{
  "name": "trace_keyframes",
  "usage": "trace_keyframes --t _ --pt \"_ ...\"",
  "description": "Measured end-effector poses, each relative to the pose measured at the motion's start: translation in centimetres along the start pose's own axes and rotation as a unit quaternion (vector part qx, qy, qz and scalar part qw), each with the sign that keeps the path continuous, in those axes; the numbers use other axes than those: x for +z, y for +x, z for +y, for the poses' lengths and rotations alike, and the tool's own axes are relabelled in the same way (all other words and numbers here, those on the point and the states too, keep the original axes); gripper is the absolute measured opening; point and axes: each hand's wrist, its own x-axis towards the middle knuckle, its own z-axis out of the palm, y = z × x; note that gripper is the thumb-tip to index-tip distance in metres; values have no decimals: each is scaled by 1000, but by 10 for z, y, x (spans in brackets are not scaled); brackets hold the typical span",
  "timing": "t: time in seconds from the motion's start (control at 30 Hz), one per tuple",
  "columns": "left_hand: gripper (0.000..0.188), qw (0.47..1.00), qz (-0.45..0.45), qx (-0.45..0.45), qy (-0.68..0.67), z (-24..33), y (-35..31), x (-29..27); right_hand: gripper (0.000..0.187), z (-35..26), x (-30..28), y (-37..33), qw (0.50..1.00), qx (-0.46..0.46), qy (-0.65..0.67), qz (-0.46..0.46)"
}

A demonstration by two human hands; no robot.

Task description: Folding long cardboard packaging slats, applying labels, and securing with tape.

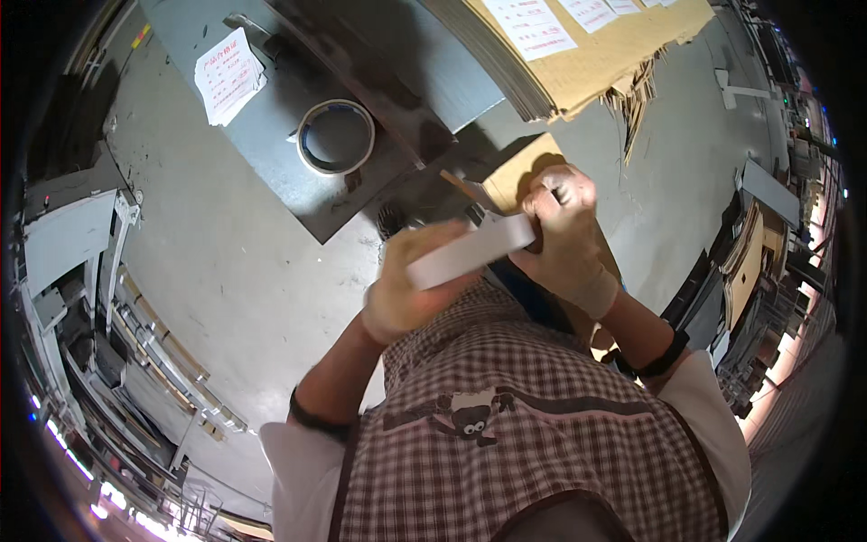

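Note:
In front of my apron, my left hand [408, 280] is wrapped round a thick white roll of tape [474, 251], seen edge-on. The hand is slightly blurred. My right hand [562, 217] is closed at the roll's right end, its fingers bent in. What it pinches, if anything, is hidden. Just beyond the right hand, the corner of a brown cardboard piece [519, 172] shows, partly covered by it. Farther off, another tape roll [336, 135] lies flat on the dark grey metal table [271, 149].
A stack of printed paper slips [228, 77] lies at the table's far left. At the far right stands a tall stack of flat cardboard [623, 59] with printed slips on top and ragged edges. Metal racks [81, 235] line the left; more boards [745, 262] lean at the right.

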Motion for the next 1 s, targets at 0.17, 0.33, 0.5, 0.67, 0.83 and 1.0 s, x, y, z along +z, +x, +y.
trace_keyframes --t 0.17,0.33,0.5,0.67,0.83,1.0 --pt "19 941 -111 104 302 16 59 71 90 15 -63 26 941 -3 339 9" --pt "57 709 115 301 627 -24 86 79 36 10 -125 70 950 0 -62 -306" --pt "77 707 130 272 639 -21 85 85 17 66 -101 57 971 -31 -74 -227" --pt "63 730 92 332 590 -20 78 74 13 107 -8 49 975 47 -127 -176" --pt "27 468 114 354 802 41 73 11 5 125 -47 30 989 124 35 -74" --pt "31 371 74 181 908 87 66 -9 10 180 -39 -50 866 307 394 -23"
